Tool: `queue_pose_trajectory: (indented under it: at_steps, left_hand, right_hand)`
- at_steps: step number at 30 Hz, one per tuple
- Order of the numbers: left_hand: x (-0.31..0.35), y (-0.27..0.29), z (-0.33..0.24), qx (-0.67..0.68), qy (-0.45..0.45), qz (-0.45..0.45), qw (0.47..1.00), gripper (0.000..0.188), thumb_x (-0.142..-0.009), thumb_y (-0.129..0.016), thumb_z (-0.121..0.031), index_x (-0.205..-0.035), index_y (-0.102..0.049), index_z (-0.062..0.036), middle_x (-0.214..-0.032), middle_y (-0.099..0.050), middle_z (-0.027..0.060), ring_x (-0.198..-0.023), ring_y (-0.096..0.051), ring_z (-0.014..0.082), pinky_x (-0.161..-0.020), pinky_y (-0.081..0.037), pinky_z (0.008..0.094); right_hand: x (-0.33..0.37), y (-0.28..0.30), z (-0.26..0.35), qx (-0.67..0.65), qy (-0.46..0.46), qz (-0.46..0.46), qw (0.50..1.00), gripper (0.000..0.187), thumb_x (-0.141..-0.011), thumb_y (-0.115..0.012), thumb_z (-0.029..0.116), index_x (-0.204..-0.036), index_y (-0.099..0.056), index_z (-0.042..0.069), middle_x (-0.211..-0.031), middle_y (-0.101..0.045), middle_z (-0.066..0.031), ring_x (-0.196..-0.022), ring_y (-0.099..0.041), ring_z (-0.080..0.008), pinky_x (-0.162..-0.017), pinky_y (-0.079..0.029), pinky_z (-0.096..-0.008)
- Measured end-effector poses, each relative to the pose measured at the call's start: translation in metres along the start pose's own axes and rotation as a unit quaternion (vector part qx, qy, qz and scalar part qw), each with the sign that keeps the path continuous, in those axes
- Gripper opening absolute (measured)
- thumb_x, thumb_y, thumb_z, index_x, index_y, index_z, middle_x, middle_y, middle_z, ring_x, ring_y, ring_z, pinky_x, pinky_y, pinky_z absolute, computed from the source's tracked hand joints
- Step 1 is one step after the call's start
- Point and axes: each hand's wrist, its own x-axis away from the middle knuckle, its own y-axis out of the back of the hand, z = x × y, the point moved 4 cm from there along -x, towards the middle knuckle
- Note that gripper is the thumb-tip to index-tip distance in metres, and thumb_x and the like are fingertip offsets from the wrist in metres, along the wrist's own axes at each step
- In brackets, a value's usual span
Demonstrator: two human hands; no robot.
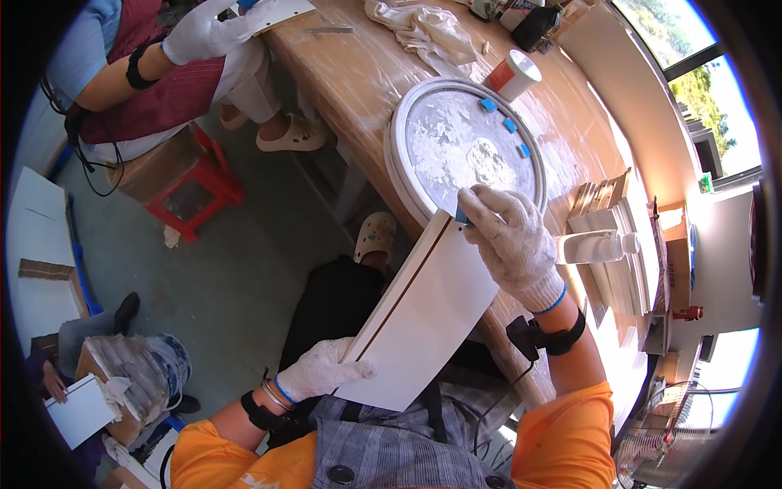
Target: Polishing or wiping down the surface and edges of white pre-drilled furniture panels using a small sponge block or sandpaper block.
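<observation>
A white rectangular board with a brown groove along one long side lies tilted across my lap. My left hand, in a white knit glove, is closed on its near left edge, with the thumb on top. At the board's far end, my gloved right hand pinches a small blue piece against the corner; the fingers hide most of it. Just beyond is a round grey tray smeared with white paste. Three small blue blocks sit along its right rim.
On the wooden table are a white-and-red tub, a crumpled cloth, a clear bottle and stacked white boards. Across from me, a gloved co-worker handles another board. A red stool stands on the floor.
</observation>
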Motion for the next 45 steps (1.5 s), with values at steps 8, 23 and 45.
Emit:
queue_pose_trajectory:
  at_steps: [8, 23, 45]
  left_hand:
    - [0.001, 0.0, 0.001, -0.013, -0.006, -0.005, 1.0, 0.035, -0.087, -0.067, -0.015, -0.117, -0.058, 0.0014, -0.1, -0.064, 0.003, -0.089, -0.056, 0.007, -0.082, -0.046, 0.0224]
    - [0.004, -0.001, -0.006, -0.017, -0.006, 0.015, 1.0, 0.041, -0.088, -0.066, -0.018, -0.122, -0.054, 0.0023, -0.108, -0.063, 0.0044, -0.096, -0.056, 0.0077, -0.087, -0.045, 0.0233]
    - [0.002, 0.002, 0.002, -0.048, -0.021, -0.005, 0.999, 0.036, -0.086, -0.068, -0.02, -0.114, -0.059, 0.0011, -0.101, -0.065, 0.0053, -0.091, -0.059, 0.009, -0.083, -0.048, 0.0256]
  right_hand:
    - [0.003, 0.005, 0.001, 0.017, -0.006, -0.018, 1.0, 0.048, -0.075, -0.068, 0.007, -0.121, -0.056, 0.009, -0.108, -0.055, -0.0106, -0.1, -0.055, -0.0298, -0.085, -0.046, -0.0394]
    - [0.002, 0.004, 0.004, 0.045, -0.001, -0.019, 0.999, 0.048, -0.072, -0.069, 0.007, -0.119, -0.057, 0.009, -0.109, -0.056, -0.0092, -0.099, -0.055, -0.0287, -0.085, -0.047, -0.0382]
    - [0.007, 0.008, 0.004, 0.048, 0.035, -0.044, 0.997, 0.048, -0.072, -0.068, 0.004, -0.119, -0.057, 0.007, -0.106, -0.057, -0.0104, -0.097, -0.057, -0.0291, -0.082, -0.048, -0.0387]
